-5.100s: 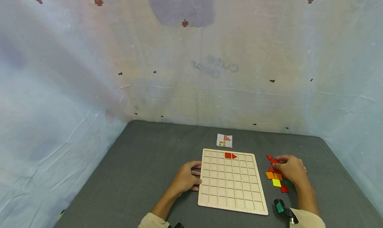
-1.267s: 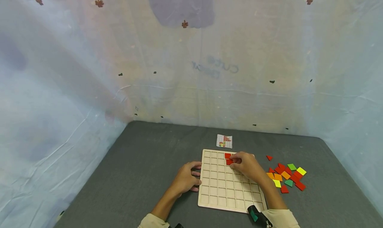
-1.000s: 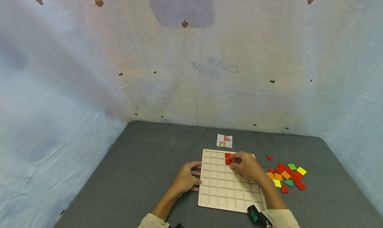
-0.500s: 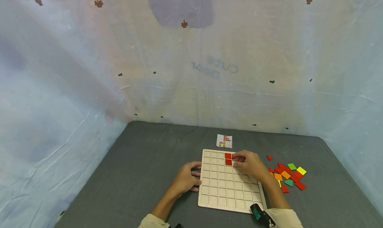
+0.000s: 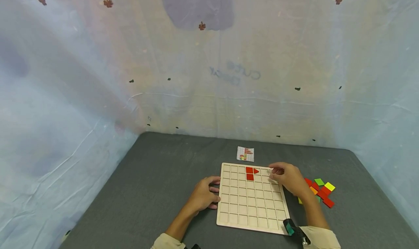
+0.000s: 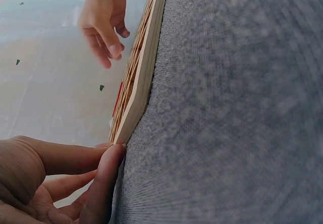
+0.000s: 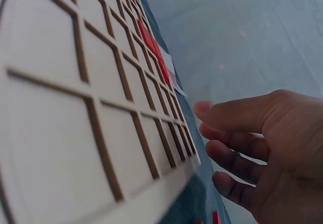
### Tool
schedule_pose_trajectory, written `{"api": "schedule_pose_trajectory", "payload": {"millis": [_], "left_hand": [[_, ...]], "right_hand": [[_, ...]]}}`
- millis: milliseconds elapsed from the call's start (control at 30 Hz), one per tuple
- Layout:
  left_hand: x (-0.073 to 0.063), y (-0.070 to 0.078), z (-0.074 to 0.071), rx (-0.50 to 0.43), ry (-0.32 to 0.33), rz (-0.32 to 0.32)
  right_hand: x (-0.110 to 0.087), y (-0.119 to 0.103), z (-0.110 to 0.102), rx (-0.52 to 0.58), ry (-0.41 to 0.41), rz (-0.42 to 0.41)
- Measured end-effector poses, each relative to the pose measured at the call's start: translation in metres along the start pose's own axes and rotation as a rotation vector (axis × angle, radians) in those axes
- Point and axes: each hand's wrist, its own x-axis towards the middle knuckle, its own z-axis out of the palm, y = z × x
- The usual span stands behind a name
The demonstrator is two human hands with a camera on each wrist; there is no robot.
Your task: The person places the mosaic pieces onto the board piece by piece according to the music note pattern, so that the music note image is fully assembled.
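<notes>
A pale wooden grid board (image 5: 250,201) lies on the dark cloth. Two red square tiles (image 5: 250,177) sit one below the other near its far edge, and a red triangle tile (image 5: 256,171) lies beside the farther square. My left hand (image 5: 202,194) touches the board's left edge with thumb and fingertips; in the left wrist view its thumb (image 6: 103,183) lies right at the edge. Over the board's far right corner is my right hand (image 5: 289,177), its fingers loosely bent and nothing between them in the right wrist view.
Right of the board lies a loose group of red, yellow, orange and green tiles (image 5: 328,203), partly hidden by the right forearm. A small printed pattern card (image 5: 245,154) rests beyond the board. A pale patterned curtain (image 5: 209,78) hangs behind the table.
A red square now lies below the first one on the board. My right hand has come away from the tiles on the board, toward the right. My left hand has stayed at the edge.
</notes>
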Motion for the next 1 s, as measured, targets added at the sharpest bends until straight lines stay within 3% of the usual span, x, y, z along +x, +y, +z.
{"api": "schedule_pose_trajectory", "payload": {"millis": [233, 533, 1000], "left_hand": [[0.001, 0.0, 0.0, -0.009, -0.002, -0.006], [0.001, -0.003, -0.001, -0.008, -0.006, -0.007], [0.0, -0.002, 0.0, -0.004, -0.007, -0.004]], "right_hand": [[-0.005, 0.012, -0.016, -0.023, 0.009, 0.058], [-0.015, 0.03, -0.031, -0.065, 0.063, 0.073], [-0.03, 0.063, -0.053, -0.071, 0.114, 0.215]]}}
